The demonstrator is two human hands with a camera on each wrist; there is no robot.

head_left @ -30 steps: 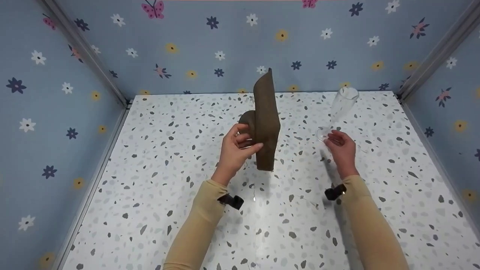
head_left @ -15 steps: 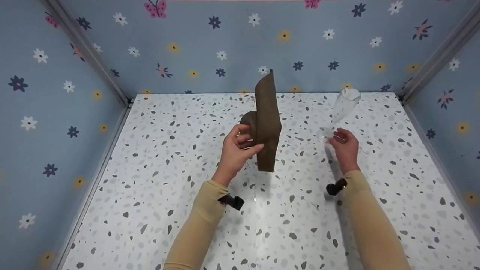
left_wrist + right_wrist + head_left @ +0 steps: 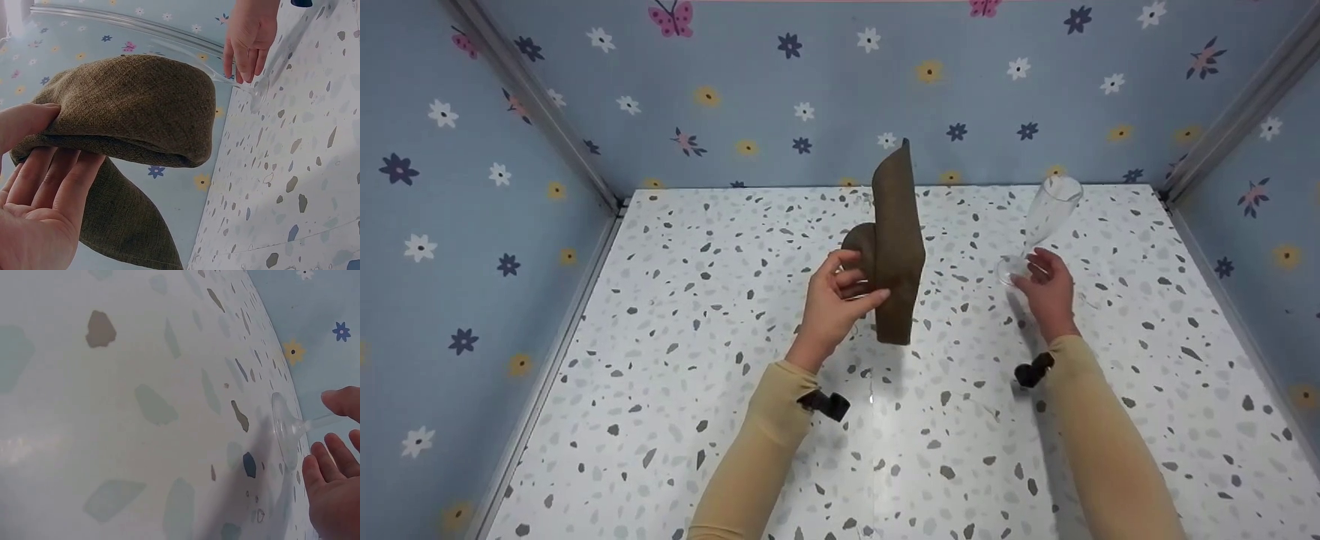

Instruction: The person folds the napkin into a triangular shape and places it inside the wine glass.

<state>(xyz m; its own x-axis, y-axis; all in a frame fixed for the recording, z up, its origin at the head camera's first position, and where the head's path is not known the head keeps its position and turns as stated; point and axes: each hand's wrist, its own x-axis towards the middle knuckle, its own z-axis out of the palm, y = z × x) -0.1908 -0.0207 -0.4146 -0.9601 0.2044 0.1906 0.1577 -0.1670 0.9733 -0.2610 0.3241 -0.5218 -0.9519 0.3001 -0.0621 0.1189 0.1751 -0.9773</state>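
Note:
My left hand holds a folded brown cloth upright above the table, thumb on one side and fingers on the other. In the left wrist view the folded cloth has a thick rolled upper part and a flap hanging below. A clear champagne flute stands on its foot at the back right. Beside its stem is my right hand, fingers loosely bent. From the right wrist, the flute's foot shows on the table, and its stem runs toward the gap between the thumb and fingers; contact cannot be made out.
A white speckled table lies beneath both hands. Blue flowered panels, including the back wall, enclose it behind and on both sides, with metal posts at the corners. A black wrist camera sits on the left sleeve, another on the right.
My right hand has moved slightly forward to the flute's stem, its thumb and fingers parting a little. The left hand and the cloth stay almost still; the flute has not moved.

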